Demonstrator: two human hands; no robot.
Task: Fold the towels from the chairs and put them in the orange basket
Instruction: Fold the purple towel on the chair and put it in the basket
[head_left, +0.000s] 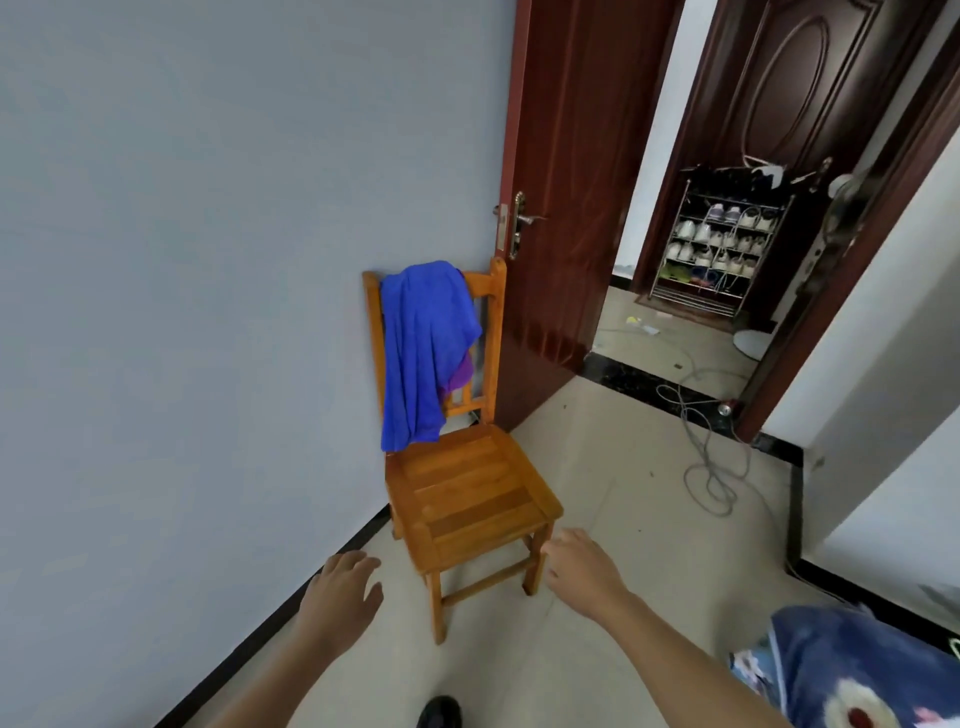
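Blue towel (426, 353) draped over the backrest of a wooden chair (467, 499) set against the grey wall (208, 260); a purple towel (460, 376) shows from under it. Both hands reach toward the seat and hold nothing: left hand (343, 587) with relaxed, slightly spread fingers, right hand (582, 566) with fingers loosely curled. Open door (561, 182) and shoe rack (717, 244) stand beyond.

Blue towel (423, 353), orange-brown chair (470, 499), floral blue blanket (852, 670)
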